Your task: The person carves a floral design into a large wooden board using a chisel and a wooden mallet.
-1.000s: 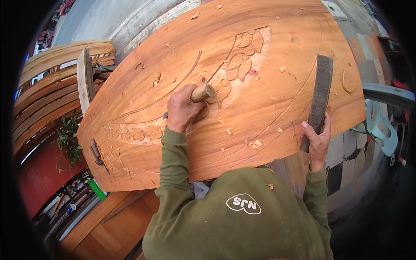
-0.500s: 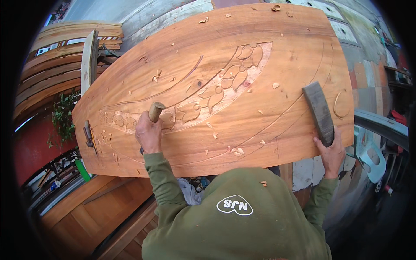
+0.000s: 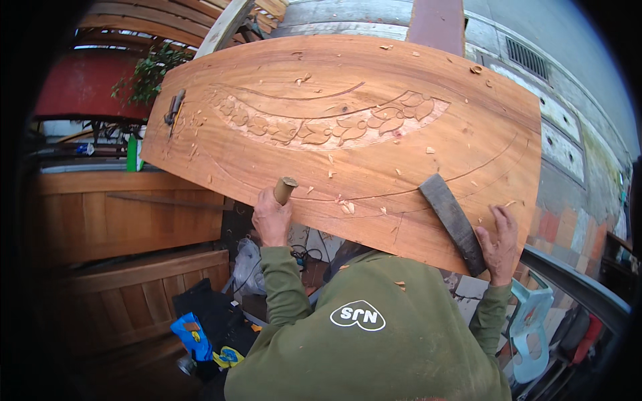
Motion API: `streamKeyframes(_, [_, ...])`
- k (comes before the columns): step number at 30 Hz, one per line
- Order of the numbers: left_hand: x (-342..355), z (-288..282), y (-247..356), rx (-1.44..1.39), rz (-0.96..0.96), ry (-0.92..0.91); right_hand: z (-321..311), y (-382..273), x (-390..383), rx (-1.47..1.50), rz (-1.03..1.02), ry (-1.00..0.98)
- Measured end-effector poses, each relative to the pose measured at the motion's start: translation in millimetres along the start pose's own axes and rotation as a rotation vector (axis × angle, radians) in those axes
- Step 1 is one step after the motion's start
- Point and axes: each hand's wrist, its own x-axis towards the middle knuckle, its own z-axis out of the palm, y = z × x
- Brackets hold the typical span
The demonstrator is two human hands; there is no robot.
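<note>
Where the far left is filled by a smooth red surface, small green leaves of a plant are seen beside it. Lower down, flat brown wooden panelling is shown. On the left end of a broad orange-brown wooden panel, a few slender tools are laid close together. Across the streaked grain, a curved band of leaf shapes is carved in relief against paler, rougher ground. At the near edge, a thick cylindrical wooden handle is clasped in the left hand, its flat end turned upward; whatever is beneath the fist is hidden. To its right, thin curled shavings are scattered along an incised line. Farther right, a long, dark, rough-grained block is laid slantwise over the panel, reaching its near edge. Just beside it, the right hand is held with fingers spread, nothing grasped; whether the block is touched by the thumb cannot be told. Below the right corner, a pale blue-green plastic chair is seen.
</note>
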Motion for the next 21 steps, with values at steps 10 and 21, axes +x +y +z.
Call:
streamKeyframes(10, [-35.0,18.5,8.7,-0.291,-0.327,-0.109,29.7,62.9,33.2,-0.353,-0.104,0.101])
streamKeyframes(21, [9.7,3.6,36.7,-0.029,-0.219,-0.106,36.8,74.1,30.4,-0.203,-0.124,0.224])
